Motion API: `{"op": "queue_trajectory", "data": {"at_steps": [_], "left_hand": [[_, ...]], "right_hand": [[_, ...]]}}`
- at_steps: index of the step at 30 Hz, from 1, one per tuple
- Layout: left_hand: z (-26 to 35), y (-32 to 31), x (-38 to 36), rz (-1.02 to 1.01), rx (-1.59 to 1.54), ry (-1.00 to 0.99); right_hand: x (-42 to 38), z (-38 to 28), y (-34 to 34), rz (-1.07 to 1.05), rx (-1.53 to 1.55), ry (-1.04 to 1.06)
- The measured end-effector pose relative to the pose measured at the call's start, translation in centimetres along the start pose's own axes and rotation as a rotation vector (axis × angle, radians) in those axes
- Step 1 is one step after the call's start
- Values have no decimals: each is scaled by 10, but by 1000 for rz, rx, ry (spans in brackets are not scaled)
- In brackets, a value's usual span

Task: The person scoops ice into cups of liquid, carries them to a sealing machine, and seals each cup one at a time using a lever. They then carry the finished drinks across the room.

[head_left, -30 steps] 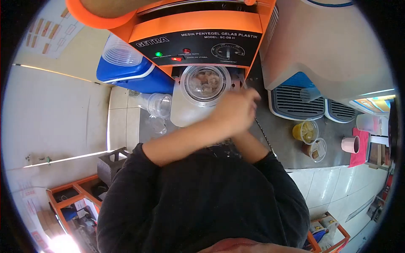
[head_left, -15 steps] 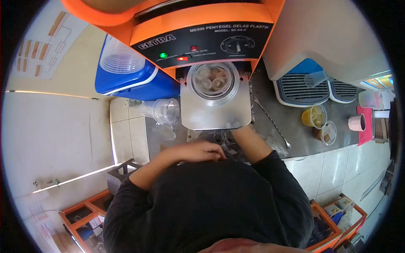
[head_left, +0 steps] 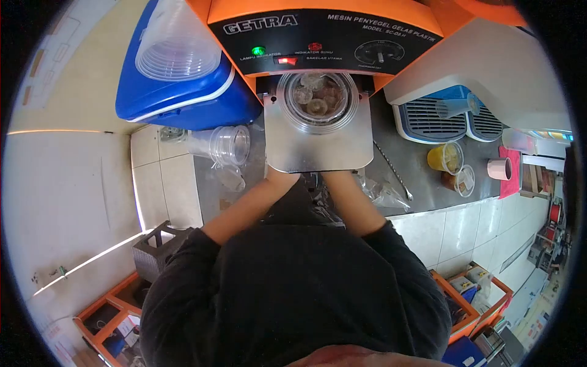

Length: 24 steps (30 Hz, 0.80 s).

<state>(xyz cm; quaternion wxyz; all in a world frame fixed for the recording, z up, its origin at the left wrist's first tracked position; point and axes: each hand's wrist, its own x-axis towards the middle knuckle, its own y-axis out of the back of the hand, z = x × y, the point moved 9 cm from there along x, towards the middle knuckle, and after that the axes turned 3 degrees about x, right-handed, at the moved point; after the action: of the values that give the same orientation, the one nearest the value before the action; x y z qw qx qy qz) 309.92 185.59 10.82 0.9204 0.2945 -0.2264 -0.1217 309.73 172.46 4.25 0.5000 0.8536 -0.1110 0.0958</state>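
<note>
A clear plastic cup [head_left: 318,105] holding ice and a brownish drink sits in the round opening of a metal plate [head_left: 318,151]. This plate sticks out from an orange cup sealing machine [head_left: 324,40] with a green lamp and a lit red switch. Both of my arms reach under the plate's front edge. Only the back part of my left hand [head_left: 282,177] shows, below the plate's left side. My right hand [head_left: 337,178] is below its middle, mostly covered. The fingers of both hands are hidden, so what they touch cannot be seen. Crumpled clear plastic [head_left: 321,199] lies between my forearms.
On the left stand a blue cooler box [head_left: 177,101], stacked large cups [head_left: 177,58] and smaller clear cups lying down [head_left: 229,145]. To the right are a twisted bar spoon [head_left: 394,171], a yellow drink [head_left: 445,158], a brown drink [head_left: 458,181] and a dispenser's drip tray [head_left: 431,119].
My left hand has moved from in front of my body to beneath the plate. My right hand stays under it. The camera view has shifted and turned slightly.
</note>
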Motion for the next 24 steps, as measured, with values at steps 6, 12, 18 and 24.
{"op": "queue_trajectory", "data": {"at_steps": [6, 12, 18, 24], "left_hand": [[-4, -30, 24, 76, 123, -27], [-5, -34, 82, 109, 283, -8], [-16, -28, 145, 101, 400, 5], [-22, -32, 169, 77, 411, -16]], "right_hand": [[-23, 8, 120, 255, 518, -180], [0, 36, 183, 262, 687, -150], [91, -78, 374, 856, 1064, 647], [233, -83, 428, 705, 1338, 591]]}}
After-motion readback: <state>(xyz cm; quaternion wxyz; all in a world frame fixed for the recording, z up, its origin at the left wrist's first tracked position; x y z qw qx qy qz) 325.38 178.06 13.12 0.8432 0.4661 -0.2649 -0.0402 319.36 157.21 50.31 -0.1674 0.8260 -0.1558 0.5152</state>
